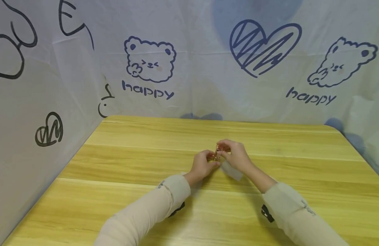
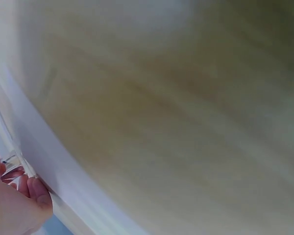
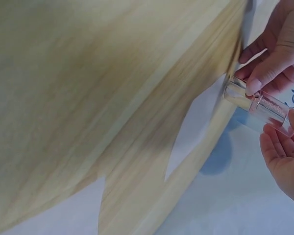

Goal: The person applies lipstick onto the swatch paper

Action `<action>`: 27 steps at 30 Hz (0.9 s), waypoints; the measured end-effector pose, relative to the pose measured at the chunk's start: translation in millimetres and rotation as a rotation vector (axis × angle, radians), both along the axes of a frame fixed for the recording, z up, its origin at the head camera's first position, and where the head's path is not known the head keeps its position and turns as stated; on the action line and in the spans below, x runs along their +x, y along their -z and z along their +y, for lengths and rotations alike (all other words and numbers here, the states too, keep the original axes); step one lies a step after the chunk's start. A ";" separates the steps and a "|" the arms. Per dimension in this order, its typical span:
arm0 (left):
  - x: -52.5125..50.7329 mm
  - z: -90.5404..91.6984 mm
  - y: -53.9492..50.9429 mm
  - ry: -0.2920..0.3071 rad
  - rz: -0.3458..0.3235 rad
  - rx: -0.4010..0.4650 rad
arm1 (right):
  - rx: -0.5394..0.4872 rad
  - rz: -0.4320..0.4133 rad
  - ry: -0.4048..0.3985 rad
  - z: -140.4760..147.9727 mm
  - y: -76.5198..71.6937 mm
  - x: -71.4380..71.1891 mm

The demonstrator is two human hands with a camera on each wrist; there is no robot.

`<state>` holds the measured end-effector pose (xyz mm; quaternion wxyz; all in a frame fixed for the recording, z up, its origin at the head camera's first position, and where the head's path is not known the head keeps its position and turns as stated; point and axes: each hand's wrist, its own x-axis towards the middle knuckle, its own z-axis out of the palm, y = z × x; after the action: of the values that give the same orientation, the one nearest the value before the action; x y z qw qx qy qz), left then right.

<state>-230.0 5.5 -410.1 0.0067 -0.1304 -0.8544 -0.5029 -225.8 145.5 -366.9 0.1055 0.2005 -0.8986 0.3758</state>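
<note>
A small clear tube with gold-toned parts, like a lipstick tube (image 3: 258,104), is held between both hands above the back middle of the table. My left hand (image 1: 203,166) pinches its lower, gold-toned end between thumb and fingers. My right hand (image 1: 237,156) grips the upper, transparent end. In the right wrist view the left hand (image 3: 282,49) is above and the right hand (image 3: 286,164) below, with pinkish marking on the tube between them. Only a sliver of the tube shows in the left wrist view, beside the left hand (image 2: 22,203).
The hands are over a wood-grain table (image 1: 131,164). A pale patch (image 1: 232,171) lies below the right hand; whether paper or reflection, I cannot tell. White cloth walls (image 1: 201,85) with drawn bears and hearts stand behind and at the sides.
</note>
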 end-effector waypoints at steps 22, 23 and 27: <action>-1.3 -11.9 -5.2 0.089 0.046 0.068 | -0.115 -0.079 0.047 3.9 -7.9 8.7; -1.6 -12.9 -5.9 0.096 0.049 0.065 | -0.121 -0.086 0.048 4.9 -8.3 9.4; -2.7 -16.4 -7.4 0.124 0.049 0.052 | -0.125 -0.105 0.043 9.4 -9.2 12.0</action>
<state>-232.7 -11.0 -402.7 -0.0001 -0.1950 -0.8309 -0.5212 -213.9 154.9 -357.6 0.0784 0.1543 -0.8818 0.4386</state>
